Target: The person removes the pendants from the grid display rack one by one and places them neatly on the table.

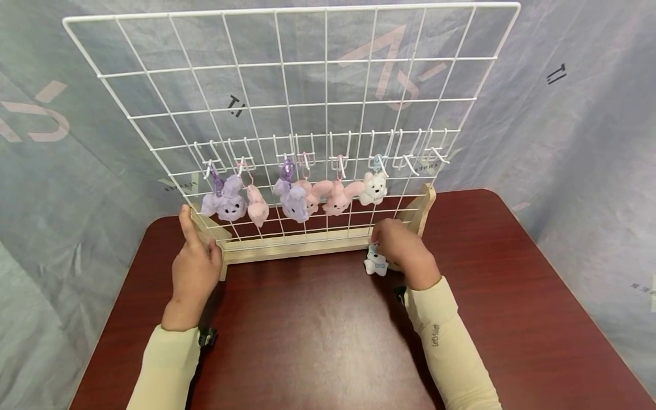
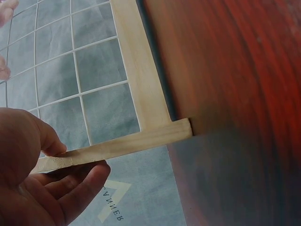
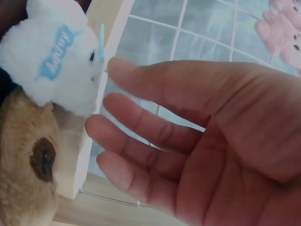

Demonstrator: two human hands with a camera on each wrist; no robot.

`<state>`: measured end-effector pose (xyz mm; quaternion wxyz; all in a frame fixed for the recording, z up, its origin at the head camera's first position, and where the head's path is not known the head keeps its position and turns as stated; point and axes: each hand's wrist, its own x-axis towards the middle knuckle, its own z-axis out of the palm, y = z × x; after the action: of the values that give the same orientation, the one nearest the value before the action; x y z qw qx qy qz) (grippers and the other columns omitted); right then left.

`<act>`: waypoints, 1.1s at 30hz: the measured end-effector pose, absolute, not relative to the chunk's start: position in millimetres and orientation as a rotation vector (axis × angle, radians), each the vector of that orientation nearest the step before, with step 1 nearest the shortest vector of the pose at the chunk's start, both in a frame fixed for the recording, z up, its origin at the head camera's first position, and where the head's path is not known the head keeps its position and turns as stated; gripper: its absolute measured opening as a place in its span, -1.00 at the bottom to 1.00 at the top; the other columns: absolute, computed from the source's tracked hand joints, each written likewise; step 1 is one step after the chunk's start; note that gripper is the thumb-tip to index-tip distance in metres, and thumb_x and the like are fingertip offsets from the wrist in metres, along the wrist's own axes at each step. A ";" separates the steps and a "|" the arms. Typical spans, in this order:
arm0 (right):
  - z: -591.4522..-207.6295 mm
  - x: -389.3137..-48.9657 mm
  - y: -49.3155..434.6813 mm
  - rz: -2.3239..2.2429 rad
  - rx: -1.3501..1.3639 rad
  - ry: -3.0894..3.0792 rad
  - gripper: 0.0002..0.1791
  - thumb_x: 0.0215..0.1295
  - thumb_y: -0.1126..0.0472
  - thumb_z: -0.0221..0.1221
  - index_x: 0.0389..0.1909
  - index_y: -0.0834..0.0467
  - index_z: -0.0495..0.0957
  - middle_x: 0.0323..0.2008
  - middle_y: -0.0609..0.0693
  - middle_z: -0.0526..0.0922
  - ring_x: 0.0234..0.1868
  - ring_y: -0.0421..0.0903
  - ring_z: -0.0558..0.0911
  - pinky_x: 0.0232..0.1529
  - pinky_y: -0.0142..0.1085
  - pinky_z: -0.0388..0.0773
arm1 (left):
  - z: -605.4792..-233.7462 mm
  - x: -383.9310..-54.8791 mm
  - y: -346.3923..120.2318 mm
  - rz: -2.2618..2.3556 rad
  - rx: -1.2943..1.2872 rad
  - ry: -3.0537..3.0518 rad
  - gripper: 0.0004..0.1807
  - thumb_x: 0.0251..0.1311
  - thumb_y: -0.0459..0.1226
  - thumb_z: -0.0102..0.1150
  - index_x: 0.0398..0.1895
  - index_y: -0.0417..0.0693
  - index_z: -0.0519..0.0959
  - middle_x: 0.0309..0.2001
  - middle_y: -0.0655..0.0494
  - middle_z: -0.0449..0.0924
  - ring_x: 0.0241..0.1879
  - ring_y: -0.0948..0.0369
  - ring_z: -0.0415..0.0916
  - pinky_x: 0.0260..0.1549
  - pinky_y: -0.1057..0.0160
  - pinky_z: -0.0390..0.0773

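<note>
White plush (image 1: 376, 264) near rack's (image 1: 326, 61) lower right, just below right hand (image 1: 402, 245); thumb and fingertip pinch its blue cord (image 3: 102, 44), other fingers bent. Brown plush (image 3: 23, 160) just beside it. Left hand (image 1: 197, 267) grips side of wooden stand (image 2: 146, 140), thumb one side, fingers other. On hooks: two purple plushes (image 1: 230, 206), three pink plushes (image 1: 338, 199), second white one (image 1: 374, 189).

In the head view we see soft, fairly even light, a pale glare on the table (image 1: 318, 336), and a dark shadow along the right sleeve (image 1: 451, 341). In the left wrist view, we find the wood grain smeared and the table dimmer below. The right wrist view looks hazy to us, the white toy (image 3: 70, 56) soft-edged.
</note>
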<state>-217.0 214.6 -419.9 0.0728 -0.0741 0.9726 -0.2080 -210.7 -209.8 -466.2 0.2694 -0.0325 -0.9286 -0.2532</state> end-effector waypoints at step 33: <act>-392.9 -210.5 214.9 -1.476 -0.278 2.807 -0.77 0.47 0.22 0.25 -0.03 0.32 0.66 0.10 0.25 0.76 -0.06 0.04 0.81 -0.10 -0.42 0.64 | -468.5 -210.8 -209.9 -0.683 -0.100 -2.471 -0.01 0.35 -0.43 0.11 0.72 -0.07 -0.21 -0.71 -0.10 0.29 -0.77 0.04 0.18 -0.71 0.10 0.14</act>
<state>-210.5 214.9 -392.9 -0.0213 -0.0874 0.8815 -0.4636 -210.8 -209.9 -468.5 0.2840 -0.0373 -0.9234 -0.2553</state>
